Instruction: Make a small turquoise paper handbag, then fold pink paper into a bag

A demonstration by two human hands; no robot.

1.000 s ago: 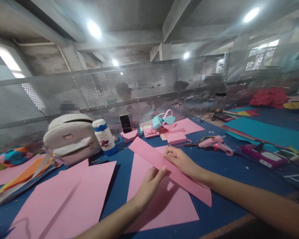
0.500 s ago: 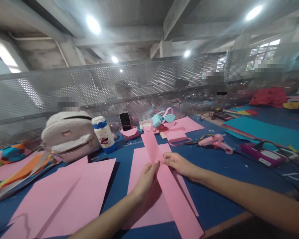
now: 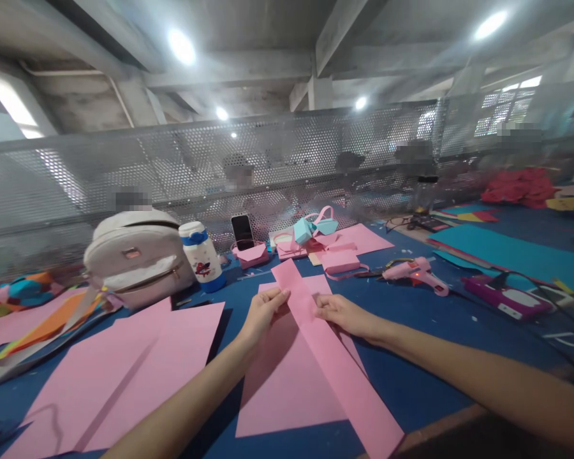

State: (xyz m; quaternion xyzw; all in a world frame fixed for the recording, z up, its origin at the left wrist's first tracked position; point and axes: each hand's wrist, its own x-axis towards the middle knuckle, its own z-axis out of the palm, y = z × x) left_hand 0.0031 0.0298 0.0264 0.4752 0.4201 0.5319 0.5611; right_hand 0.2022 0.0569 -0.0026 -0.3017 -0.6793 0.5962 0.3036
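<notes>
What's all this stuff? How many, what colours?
pink strip: 1, pink, centre
pink sheet: 1, pink, under strip
other sheets: several, pink, left
coloured paper: several, mixed, left
backpack: 1, off-white, left
bottle: 1, white-blue, beside backpack
phone: 1, black-screened, back
paper crafts: several, pink and blue, back
glue gun: 1, pink, right
purple device: 1, purple, right
teal sheets: several, teal, right
red pile: 1, red, right
mesh: 1, grey, behind
people: several, blurred, behind
lights: several, white, above
table: 1, blue, below
left hand: 1, bare, strip's left edge
right hand: 1, bare, gripping strip
</notes>
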